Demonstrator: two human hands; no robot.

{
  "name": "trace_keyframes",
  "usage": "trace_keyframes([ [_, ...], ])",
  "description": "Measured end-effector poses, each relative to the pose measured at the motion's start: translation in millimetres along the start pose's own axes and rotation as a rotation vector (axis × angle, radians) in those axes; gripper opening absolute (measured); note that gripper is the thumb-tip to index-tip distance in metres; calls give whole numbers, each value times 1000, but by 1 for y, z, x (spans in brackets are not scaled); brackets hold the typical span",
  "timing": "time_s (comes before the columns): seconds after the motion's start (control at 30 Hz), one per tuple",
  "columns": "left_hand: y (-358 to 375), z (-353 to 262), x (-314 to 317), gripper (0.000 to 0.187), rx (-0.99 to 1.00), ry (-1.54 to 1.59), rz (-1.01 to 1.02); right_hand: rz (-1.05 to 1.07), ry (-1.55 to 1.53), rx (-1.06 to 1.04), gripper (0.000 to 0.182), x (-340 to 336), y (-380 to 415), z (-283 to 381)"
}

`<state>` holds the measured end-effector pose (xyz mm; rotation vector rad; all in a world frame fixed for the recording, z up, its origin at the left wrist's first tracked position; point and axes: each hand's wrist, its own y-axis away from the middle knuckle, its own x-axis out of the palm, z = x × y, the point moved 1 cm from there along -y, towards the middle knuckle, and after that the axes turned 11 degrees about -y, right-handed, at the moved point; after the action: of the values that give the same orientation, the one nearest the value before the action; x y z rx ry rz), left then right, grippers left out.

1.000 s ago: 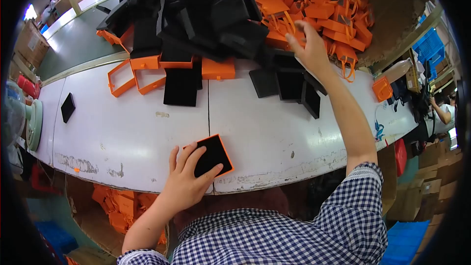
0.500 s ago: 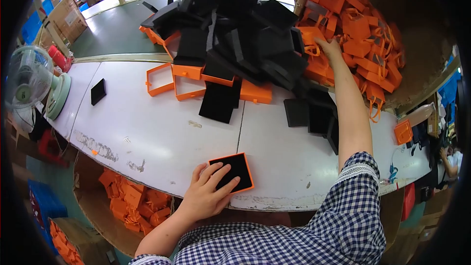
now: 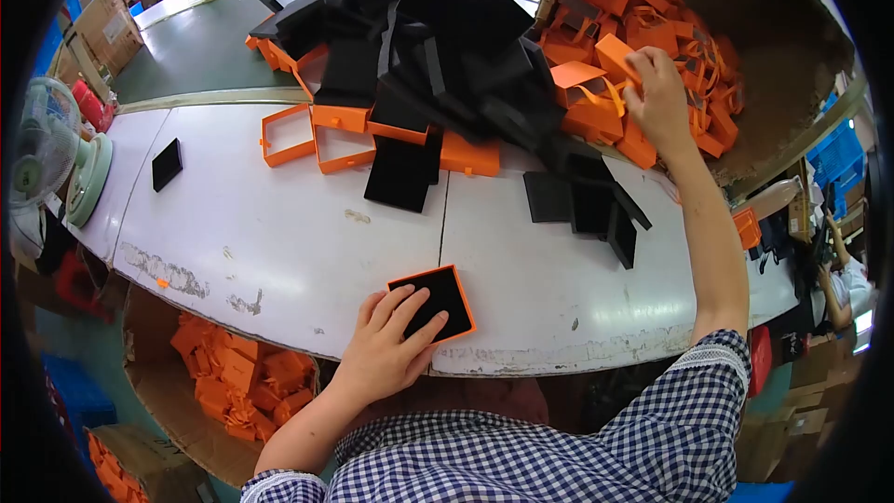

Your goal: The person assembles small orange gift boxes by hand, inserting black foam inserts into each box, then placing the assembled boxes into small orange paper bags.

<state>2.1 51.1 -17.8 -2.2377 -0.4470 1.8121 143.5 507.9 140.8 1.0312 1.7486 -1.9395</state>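
Right hand (image 3: pixel 659 93), closed on an orange paper bag (image 3: pixel 610 65) atop the heap, could drag its neighbours' looped handles along, while the left hand (image 3: pixel 386 345), fingers spread flat on the orange tray (image 3: pixel 433 303), risks nudging it off the near table (image 3: pixel 279 242) edge.

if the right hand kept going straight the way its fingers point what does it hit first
Most likely more of the orange bags heaped just beyond the right hand, which already grips one at the edge of that pile; depth within the heap is hard to judge.
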Motion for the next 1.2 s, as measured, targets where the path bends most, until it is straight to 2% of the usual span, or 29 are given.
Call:
trace_keyframes([
  [0.03,1,0,1,46,-1,7,2,7,152,-141,35,-1,6,18],
  [0.13,1,1,1,46,4,9,-19,127,208,-164,33,-1,25,78],
  [0.2,1,0,1,45,0,12,-22,214,102,-145,35,7,43,107],
  [0.23,1,1,1,45,1,11,-26,302,35,-73,41,12,54,112],
  [0.3,1,0,1,45,2,14,-28,658,-253,162,59,12,63,112],
  [0.33,1,0,1,45,4,8,-31,660,-249,169,59,4,61,110],
  [0.4,1,1,4,46,8,13,-29,817,-496,402,79,-14,52,103],
  [0.43,2,1,4,47,6,11,-31,819,-493,409,79,-17,56,102],
  [0.5,2,1,4,47,9,17,-28,1013,-460,410,90,-20,62,101],
  [0.53,1,1,4,48,7,18,-30,1012,-456,416,90,-23,63,102],
  [0.6,2,1,4,48,3,23,-30,865,-402,390,68,-28,66,108],
  [0.67,3,4,4,47,10,36,-37,797,-381,372,62,-35,65,123],
  [0.73,7,9,0,47,-6,40,-45,964,-492,392,56,-53,58,157],
  [0.77,12,11,-1,47,-17,48,-51,1037,-506,335,61,-47,70,163],
  [0.87,24,17,-7,44,-83,68,-82,1270,-361,390,75,-12,99,175],
  [1.03,39,32,-21,45,-161,83,-53,1252,-322,415,82,6,115,182],
  [1.1,42,36,-24,47,-170,65,-51,988,-235,322,65,9,141,192],
  [1.13,42,36,-23,48,-181,63,-69,988,-237,325,65,12,152,192],
  [1.2,41,37,-21,53,-188,53,-101,610,-349,273,48,10,167,188],
])
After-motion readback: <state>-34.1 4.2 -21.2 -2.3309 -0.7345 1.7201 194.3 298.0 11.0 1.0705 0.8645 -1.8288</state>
